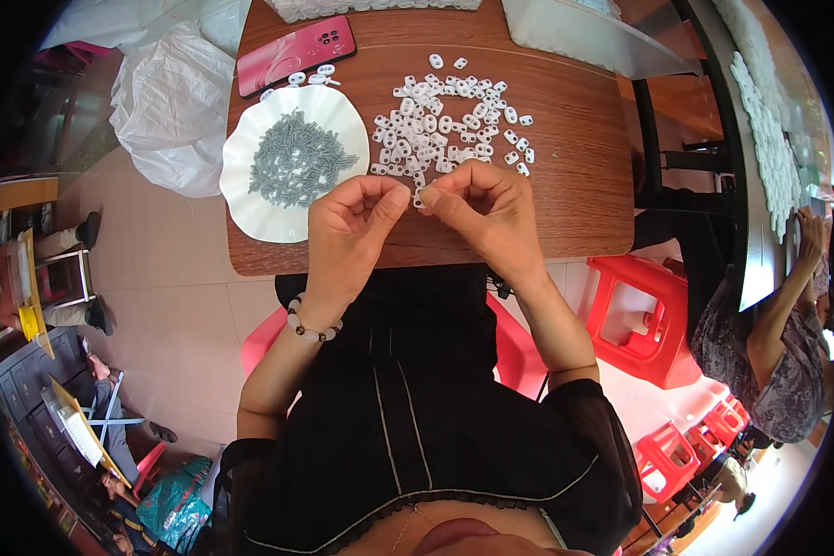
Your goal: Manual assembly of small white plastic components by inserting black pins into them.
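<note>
Both my hands meet over the near part of the brown wooden table [565, 204], thumbs and index fingers pinched close together. In the fingertips of my right hand [496, 222] is a small white two-holed plastic piece [419, 198], partly covered by the thumb. My left hand [354, 227] pinches just left of it; whatever it holds is too small to make out. Beyond the fingers lies a loose pile of similar white two-holed pieces [422, 125]. A white wavy-edged plate [241, 199] beside my left hand bears a heap of small grey-green rods [296, 157].
A pink phone [296, 56] and several white pieces lie behind the plate. A translucent bin [565, 37] stands at the far right. A white plastic bag [171, 111] is left of the table. Red stools [644, 324] and another person [760, 361] are at the right.
</note>
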Motion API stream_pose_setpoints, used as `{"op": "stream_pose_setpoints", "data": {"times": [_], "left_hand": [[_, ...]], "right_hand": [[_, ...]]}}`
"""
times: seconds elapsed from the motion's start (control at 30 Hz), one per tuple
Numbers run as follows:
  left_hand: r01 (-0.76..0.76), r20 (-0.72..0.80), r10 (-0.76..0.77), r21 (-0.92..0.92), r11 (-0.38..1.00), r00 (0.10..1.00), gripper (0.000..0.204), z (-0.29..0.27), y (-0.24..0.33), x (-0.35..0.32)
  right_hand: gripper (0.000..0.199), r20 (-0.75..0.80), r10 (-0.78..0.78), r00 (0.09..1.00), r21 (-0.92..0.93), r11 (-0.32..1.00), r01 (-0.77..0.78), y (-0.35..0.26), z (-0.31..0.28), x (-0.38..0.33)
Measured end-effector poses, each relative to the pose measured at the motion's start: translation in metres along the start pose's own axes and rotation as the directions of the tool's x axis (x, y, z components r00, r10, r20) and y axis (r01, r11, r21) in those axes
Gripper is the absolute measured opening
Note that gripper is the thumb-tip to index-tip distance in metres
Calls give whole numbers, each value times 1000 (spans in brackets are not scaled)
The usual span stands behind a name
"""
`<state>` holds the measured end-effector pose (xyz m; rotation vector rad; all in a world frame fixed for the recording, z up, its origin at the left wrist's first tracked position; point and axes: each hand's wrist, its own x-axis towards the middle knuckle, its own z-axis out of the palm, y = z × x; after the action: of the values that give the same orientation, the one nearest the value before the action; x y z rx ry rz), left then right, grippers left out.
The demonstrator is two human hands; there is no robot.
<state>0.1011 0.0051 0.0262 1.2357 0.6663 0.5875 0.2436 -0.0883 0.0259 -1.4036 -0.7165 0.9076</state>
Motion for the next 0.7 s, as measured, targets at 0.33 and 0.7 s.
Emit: {"op": "stream_pose_setpoints", "data": {"times": [0.33,0.7], "left_hand": [[-95,-15,97,87,992,995,14,-1,-1,1],[-42,0,42,28,999,999,19,0,0,0]], "right_hand": [[12,-24,-33,999,-57,998,31,-3,6,-2],[10,-18,14,1000,7,1000,-14,-2,8,-4]]}}
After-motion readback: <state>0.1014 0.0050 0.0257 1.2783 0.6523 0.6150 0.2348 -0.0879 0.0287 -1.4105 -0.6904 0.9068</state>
